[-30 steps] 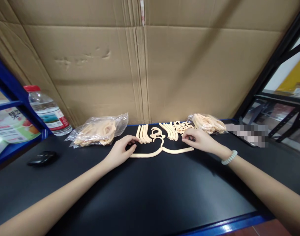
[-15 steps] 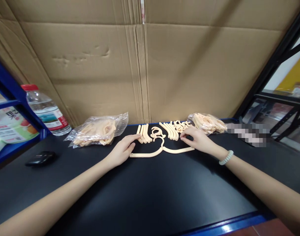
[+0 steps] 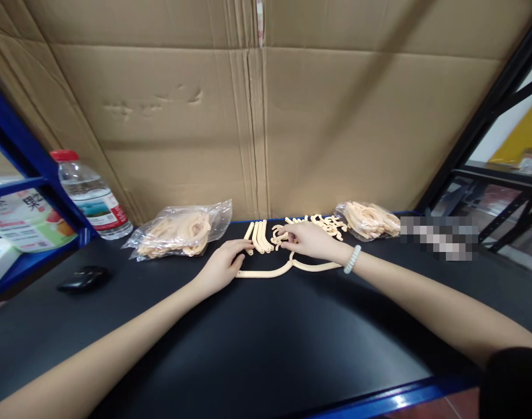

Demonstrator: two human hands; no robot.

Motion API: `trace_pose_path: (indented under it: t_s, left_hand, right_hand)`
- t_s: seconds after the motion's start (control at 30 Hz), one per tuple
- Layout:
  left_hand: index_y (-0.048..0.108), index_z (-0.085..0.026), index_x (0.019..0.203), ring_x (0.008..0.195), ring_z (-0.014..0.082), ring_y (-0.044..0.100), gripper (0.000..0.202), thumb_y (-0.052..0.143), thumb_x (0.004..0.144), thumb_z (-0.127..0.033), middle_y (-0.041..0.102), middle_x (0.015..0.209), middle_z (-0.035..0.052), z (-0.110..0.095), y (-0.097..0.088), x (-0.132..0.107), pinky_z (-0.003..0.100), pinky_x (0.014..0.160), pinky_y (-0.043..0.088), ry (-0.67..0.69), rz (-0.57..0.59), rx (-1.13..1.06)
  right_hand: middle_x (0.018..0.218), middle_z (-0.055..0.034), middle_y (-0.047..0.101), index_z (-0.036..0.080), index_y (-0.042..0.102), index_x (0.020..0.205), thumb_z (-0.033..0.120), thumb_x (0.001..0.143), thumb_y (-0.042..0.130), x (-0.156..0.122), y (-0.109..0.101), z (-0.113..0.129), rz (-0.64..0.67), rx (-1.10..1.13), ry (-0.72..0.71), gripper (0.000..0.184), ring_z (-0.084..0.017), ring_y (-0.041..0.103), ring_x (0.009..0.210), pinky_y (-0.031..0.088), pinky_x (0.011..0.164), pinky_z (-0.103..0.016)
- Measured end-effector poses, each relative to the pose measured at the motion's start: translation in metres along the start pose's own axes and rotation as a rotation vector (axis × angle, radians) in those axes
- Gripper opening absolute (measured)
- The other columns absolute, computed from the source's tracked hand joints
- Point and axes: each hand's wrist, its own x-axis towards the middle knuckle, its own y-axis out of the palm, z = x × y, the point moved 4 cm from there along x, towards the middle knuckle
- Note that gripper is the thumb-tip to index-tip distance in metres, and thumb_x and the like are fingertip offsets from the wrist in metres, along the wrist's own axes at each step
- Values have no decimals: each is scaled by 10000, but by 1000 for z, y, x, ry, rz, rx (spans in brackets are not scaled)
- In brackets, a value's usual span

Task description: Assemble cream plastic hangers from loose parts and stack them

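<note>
A beige plastic clothes hanger lies on the black table, its two curved arms [image 3: 266, 274] joined at the middle and its hook [image 3: 275, 237] standing toward the back. My right hand [image 3: 312, 240] reaches over this hook, fingertips curled in at it; the hand hides part of the hook. Beside a row of loose hanger arms [image 3: 261, 235] rests my left hand [image 3: 222, 265], thumb apart from the fingers. Its fingertips touch the lower end of the outermost loose arm [image 3: 249, 231], which lies slightly apart from the row. More loose arms behind my right hand are mostly covered.
Small beige hook pieces [image 3: 329, 224] lie heaped at the back right. Clear bags of beige parts stand either side, one left [image 3: 174, 233], one right [image 3: 367, 221]. A black mouse [image 3: 83, 279] and a water bottle [image 3: 94, 198] are at left. Cardboard [image 3: 183, 116] walls the back.
My right hand has moved left, from beside the small pieces to the hanger's hook. The outermost loose arm by my left hand now lies tilted, a little away from its row.
</note>
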Motion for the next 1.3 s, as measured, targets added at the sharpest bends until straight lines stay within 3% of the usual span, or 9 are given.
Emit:
trace_pose_path:
  t_s: [0.2, 0.33, 0.47, 0.63, 0.8, 0.9, 1.0, 1.13, 1.3]
  left_hand:
    - [691, -193, 962, 1056, 246, 612, 226, 479, 884, -178, 662, 1098, 88, 6, -4, 1, 473, 969, 474, -20, -16, -10]
    - [694, -188, 888, 1041, 258, 606, 199, 497, 872, -165, 647, 1078, 97, 6, -4, 1, 483, 956, 461, -25, -20, -48]
    - [640, -195, 808, 1060, 246, 595, 191, 466, 877, -157, 642, 1052, 82, 1, -5, 1, 444, 954, 455, -9, -28, -115]
    - [551, -197, 870, 1115, 232, 578, 174, 385, 915, -175, 637, 1065, 92, -4, -8, 1, 404, 945, 455, -11, -102, -213]
    - [546, -181, 916, 1132, 243, 563, 139, 417, 927, -231, 603, 1165, 120, -21, -13, 1, 397, 959, 437, -22, -145, -384]
    - [603, -169, 914, 1095, 242, 568, 158, 487, 916, -276, 611, 1143, 111, -39, -14, -2, 362, 951, 438, -80, -165, -561]
    - [660, -172, 838, 980, 219, 595, 195, 538, 907, -308, 644, 1039, 90, -55, -10, -4, 311, 851, 475, -136, -175, -594]
    - [704, -176, 794, 889, 202, 624, 126, 629, 843, -265, 666, 897, 70, -61, -2, -6, 283, 785, 491, -180, -190, -638]
    - [721, -162, 819, 932, 216, 647, 133, 651, 821, -275, 694, 915, 80, -58, 9, -7, 310, 855, 501, -323, -146, -743]
  right_hand:
    - [599, 22, 567, 166, 687, 809, 167, 831, 662, 17, 10, 5, 38, 46, -7, 33, -111, 464, 562, 259, 561, -249]
    - [570, 24, 542, 157, 624, 643, 175, 840, 647, 17, 7, 0, -33, 134, -3, 199, -105, 445, 551, 275, 560, -251]
    - [648, -4, 606, 152, 665, 838, 262, 887, 581, 10, -3, -12, -203, 288, 93, 147, -124, 533, 569, 374, 571, -251]
    - [724, -76, 671, 110, 591, 1081, 446, 929, 479, -15, -13, -22, -322, 548, 250, 386, -172, 653, 580, 500, 534, -278]
    - [932, -113, 707, 146, 660, 1019, 425, 757, 746, -52, -10, -10, -353, 1046, 422, 392, -192, 694, 766, 554, 626, -276]
    - [991, -96, 700, 165, 698, 1008, 371, 739, 784, -67, -4, 1, -317, 1204, 459, 350, -182, 684, 833, 557, 687, -271]
    - [970, -91, 696, 160, 717, 995, 368, 789, 753, -73, 1, 8, -275, 1352, 471, 296, -176, 677, 851, 557, 734, -282]
    - [916, -73, 689, 156, 727, 969, 331, 815, 742, -74, 2, 13, -263, 1440, 425, 234, -134, 657, 778, 544, 690, -239]
    - [879, -58, 687, 155, 723, 919, 272, 777, 777, -74, 6, 17, -258, 1430, 412, 192, -107, 627, 724, 512, 618, -197]
